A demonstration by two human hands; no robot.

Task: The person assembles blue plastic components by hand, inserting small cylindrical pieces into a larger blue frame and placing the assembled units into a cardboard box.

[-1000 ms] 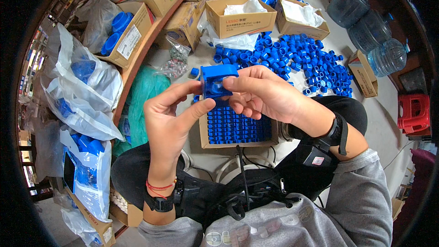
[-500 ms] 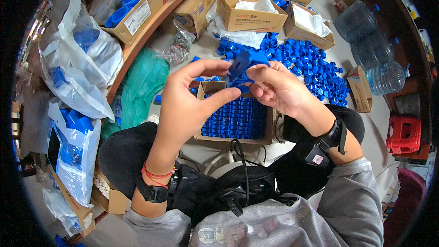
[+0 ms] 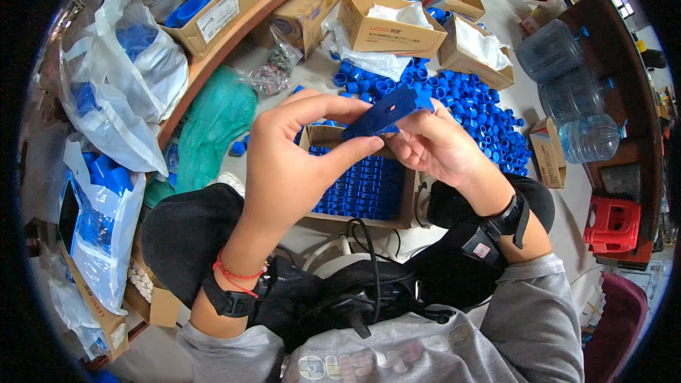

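Observation:
Both my hands hold a blue plastic piece like a row of pipe clips (image 3: 386, 113) above an open carton. Its flat side, with a small hole, is turned up and it slants up to the right. My left hand (image 3: 291, 149) pinches its left end between thumb and fingers. At its other end, my right hand (image 3: 447, 145) grips with thumb and curled fingers, which hide part of it. Below, between my knees, the carton (image 3: 410, 195) holds neat rows of similar blue pieces (image 3: 362, 188). My forearms cover part of the carton's surroundings.
A pile of loose blue fittings (image 3: 489, 120) spreads over the floor beyond the carton. Several cartons, one being a brown box (image 3: 390, 34), stand behind it. Water jugs (image 3: 589, 138) and a red stool (image 3: 611, 223) are at right. Left lie green plastic (image 3: 216, 128) and white bags (image 3: 128, 92).
The blue piece has turned in my hands: its flat, holed side now faces up, where its curved openings showed before. Both hands still hold it. The whole view has shifted slightly.

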